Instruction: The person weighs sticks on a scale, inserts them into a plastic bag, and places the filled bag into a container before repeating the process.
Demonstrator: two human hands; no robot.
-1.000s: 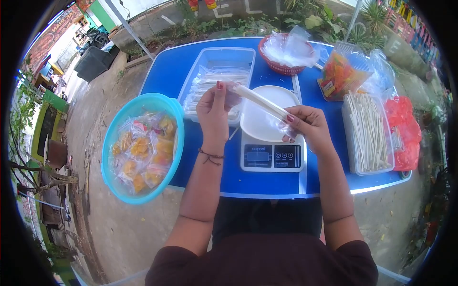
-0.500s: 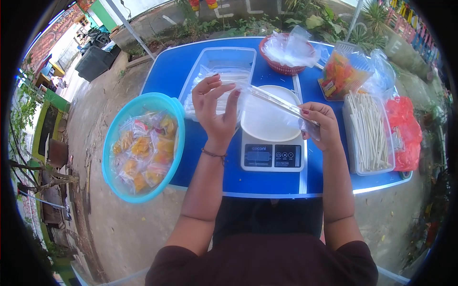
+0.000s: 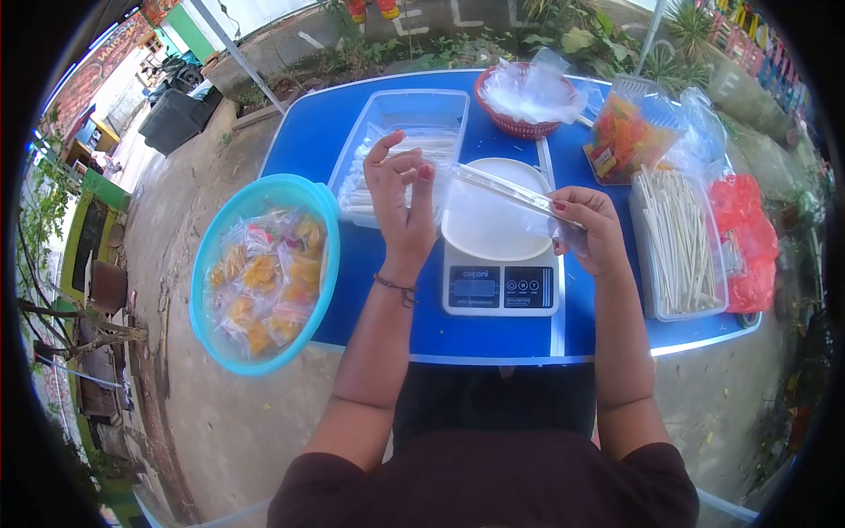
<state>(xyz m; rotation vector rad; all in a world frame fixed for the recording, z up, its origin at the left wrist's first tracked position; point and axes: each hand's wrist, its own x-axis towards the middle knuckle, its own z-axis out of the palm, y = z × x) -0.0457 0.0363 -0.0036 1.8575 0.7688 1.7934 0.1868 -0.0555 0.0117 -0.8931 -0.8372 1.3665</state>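
Observation:
Above the kitchen scale (image 3: 497, 238), my right hand (image 3: 591, 231) grips one end of a narrow clear plastic bag (image 3: 506, 189) with thin white sticks in it. The bag slants up to the left. At its upper left end is my left hand (image 3: 400, 198), thumb and middle finger pinched together by the plastic and index finger raised. The film between those fingertips is hard to make out. Behind my left hand, a clear tub (image 3: 352, 145) holds several bagged white sticks. Loose pale sticks (image 3: 676, 246) fill another tub to the right of my right hand.
A turquoise basin (image 3: 201, 295) with several bags of orange-yellow food stands at the left. At the back of the blue table (image 3: 396, 339) are a red basket (image 3: 526, 129) of plastic bags and a container of colourful packets (image 3: 620, 136). A red plastic bag (image 3: 744, 229) lies far right.
My left thumb and middle finger have drawn slightly inward, and the hand has tilted a little. My right hand keeps its grip on the bag with barely any movement.

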